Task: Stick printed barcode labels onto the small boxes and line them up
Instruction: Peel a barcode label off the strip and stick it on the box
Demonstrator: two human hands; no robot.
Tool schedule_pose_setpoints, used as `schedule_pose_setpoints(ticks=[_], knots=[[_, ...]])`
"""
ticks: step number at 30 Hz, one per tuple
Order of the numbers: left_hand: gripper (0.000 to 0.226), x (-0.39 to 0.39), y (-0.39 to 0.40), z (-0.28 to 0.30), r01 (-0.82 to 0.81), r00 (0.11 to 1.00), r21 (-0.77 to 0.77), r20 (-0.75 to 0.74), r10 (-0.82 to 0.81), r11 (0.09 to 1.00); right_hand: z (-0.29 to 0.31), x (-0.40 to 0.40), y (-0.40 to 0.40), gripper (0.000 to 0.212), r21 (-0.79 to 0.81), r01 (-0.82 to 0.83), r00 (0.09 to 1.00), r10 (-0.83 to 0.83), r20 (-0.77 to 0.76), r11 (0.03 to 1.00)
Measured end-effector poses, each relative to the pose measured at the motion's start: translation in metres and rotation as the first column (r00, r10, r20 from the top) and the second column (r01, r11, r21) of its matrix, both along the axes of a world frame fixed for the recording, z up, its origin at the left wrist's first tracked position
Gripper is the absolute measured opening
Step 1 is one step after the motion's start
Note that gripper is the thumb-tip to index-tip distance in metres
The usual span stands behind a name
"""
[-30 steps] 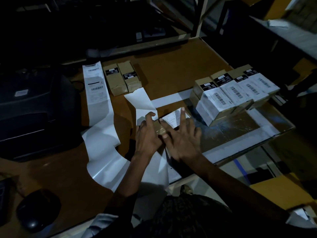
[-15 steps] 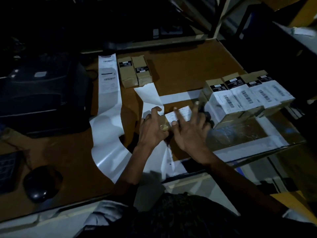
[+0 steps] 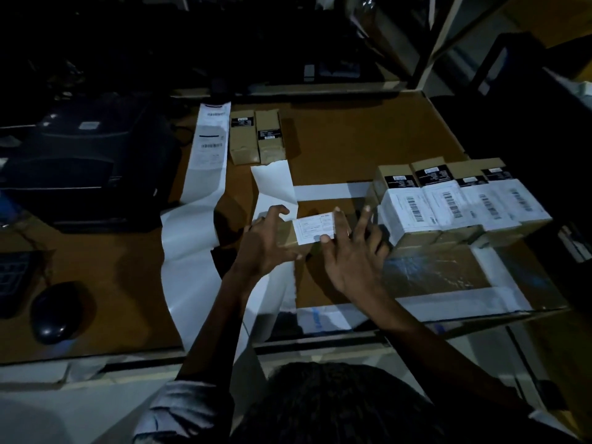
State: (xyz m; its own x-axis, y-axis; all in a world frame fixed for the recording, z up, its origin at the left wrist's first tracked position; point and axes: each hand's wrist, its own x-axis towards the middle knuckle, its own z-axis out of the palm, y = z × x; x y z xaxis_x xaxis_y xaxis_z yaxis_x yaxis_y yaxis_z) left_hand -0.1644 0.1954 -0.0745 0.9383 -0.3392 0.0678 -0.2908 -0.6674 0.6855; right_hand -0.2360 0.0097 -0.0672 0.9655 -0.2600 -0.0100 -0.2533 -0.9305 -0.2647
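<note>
Both hands are working one small box [image 3: 288,233] at the desk's [image 3: 368,145] middle: left hand [image 3: 267,240] gripping it, right hand [image 3: 350,251] pressing its white label [image 3: 315,227] with spread fingers, beside four labelled boxes [image 3: 461,203].

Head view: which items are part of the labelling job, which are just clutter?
In the job:
- box in hand, gripped by left hand
- label under right hand fingers
- row of labelled boxes
- two unlabelled boxes
- label strip
- label printer

Lying about:
- mouse
- keyboard
- spent backing paper
</note>
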Motion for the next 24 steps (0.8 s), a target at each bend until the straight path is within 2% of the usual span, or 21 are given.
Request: schedule_pose_setpoints(ticks=[2,5,7,10,11,12,13,15,17,20,24], knots=[[0.08,0.003,0.005,0.001,0.061,0.998,0.026,-0.017,-0.06,0.998,-0.003,-0.009,-0.001,0.071,0.117,-0.035,0.999,0.032,0.027,0.993],[0.044,0.006,0.009,0.011,0.089,0.995,0.069,0.037,-0.091,0.994,-0.003,-0.022,-0.007,0.085,0.293,-0.067,0.987,0.02,0.158,0.954],[0.054,0.01,0.014,0.007,0.144,0.979,0.103,0.129,-0.157,0.984,-0.003,-0.023,-0.011,0.089,0.369,-0.079,0.981,0.006,0.194,0.926],[0.06,0.008,0.017,0.002,0.038,0.999,-0.035,0.005,-0.038,0.999,-0.007,-0.014,-0.012,0.083,0.477,-0.107,0.975,-0.001,0.221,0.873],[0.056,0.007,0.016,0.01,0.099,0.99,0.045,0.101,-0.103,0.994,-0.008,-0.011,-0.01,0.08,0.501,-0.134,0.968,0.004,0.251,0.855],[0.056,0.003,0.011,0.022,0.125,0.974,0.073,0.181,-0.136,0.989,-0.008,-0.009,-0.009,0.077,0.517,-0.162,0.959,0.01,0.283,0.841],[0.053,0.003,0.008,0.022,0.229,0.948,0.048,0.215,-0.234,0.972,-0.005,-0.007,-0.007,0.074,0.524,-0.192,0.948,0.018,0.318,0.83],[0.043,-0.005,0.0,0.036,0.305,0.941,0.012,0.149,-0.303,0.952,0.0,-0.005,-0.006,0.068,0.54,-0.225,0.932,0.019,0.361,0.811],[0.04,-0.005,0.001,0.032,0.275,0.943,-0.023,0.202,-0.265,0.961,0.0,-0.002,-0.01,0.067,0.531,-0.231,0.931,0.026,0.365,0.815],[0.043,-0.007,0.002,0.029,0.28,0.951,-0.067,0.154,-0.267,0.958,-0.001,0.001,-0.015,0.073,0.506,-0.222,0.941,0.047,0.335,0.834],[0.052,-0.005,0.007,0.027,0.284,0.945,-0.058,0.186,-0.269,0.957,-0.001,0.002,-0.018,0.074,0.474,-0.224,0.942,0.066,0.328,0.851]])
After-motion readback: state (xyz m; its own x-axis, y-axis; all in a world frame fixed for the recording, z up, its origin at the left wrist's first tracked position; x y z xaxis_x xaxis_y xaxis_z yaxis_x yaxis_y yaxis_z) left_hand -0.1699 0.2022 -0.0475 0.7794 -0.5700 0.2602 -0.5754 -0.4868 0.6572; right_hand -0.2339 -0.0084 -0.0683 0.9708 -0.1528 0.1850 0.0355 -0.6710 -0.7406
